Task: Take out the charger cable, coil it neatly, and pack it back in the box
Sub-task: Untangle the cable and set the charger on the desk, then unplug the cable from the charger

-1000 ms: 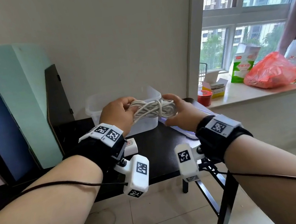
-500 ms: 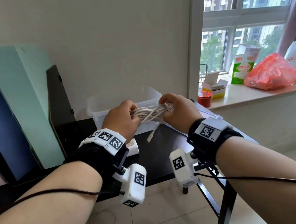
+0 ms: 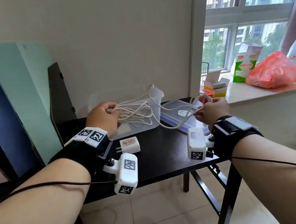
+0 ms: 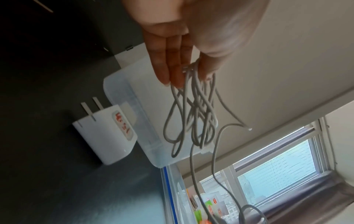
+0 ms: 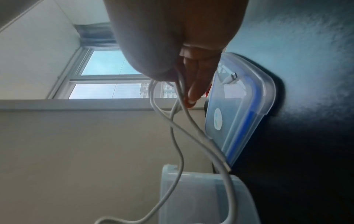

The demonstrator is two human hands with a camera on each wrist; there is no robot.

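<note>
Cable (image 3: 135, 112), white: loose loops gathered in the curled left hand (image 3: 103, 118) above the box (image 3: 160, 94). One strand is pinched by the right hand (image 3: 212, 109) over the lid (image 3: 170, 108). Charger (image 3: 130, 144) lies beside the box on the surface (image 3: 161, 154).

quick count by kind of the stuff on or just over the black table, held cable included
white cable bundle: 1
white charger plug: 1
clear plastic box: 1
clear lid with blue seal: 1
total: 4
</note>
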